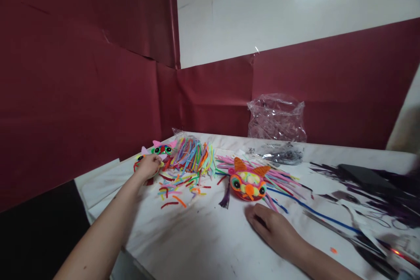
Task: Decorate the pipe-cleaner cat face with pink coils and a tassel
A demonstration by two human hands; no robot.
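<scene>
Broadly, dark red paper (pixel 82 96) covers the walls across the left and the back of the frame. Below it the white table (pixel 197 240) fills the lower middle and right. At the right edge lies a spread of dark purple strips (pixel 377 183), and a crumpled clear plastic bag (pixel 277 118) stands against the wall at centre right. A bundle of coloured pipe cleaners (pixel 192 155) sits left of centre, with cut scraps scattered just below it.

The orange-eared pipe-cleaner face (pixel 247 183) lies at centre, and a long blue pipe cleaner (pixel 315 211) runs off to its right. A pink-eared face (pixel 163 148) rests at the bundle's left edge.

My right hand (pixel 272 225) lies palm down on the table just below the orange-eared face, fingers loose and holding nothing. My left hand (pixel 149 166) reaches to the left of centre, fingers curled over a small pink-and-yellow piece (pixel 140 156) beside the pink-eared face. I cannot tell whether it grips it.
</scene>
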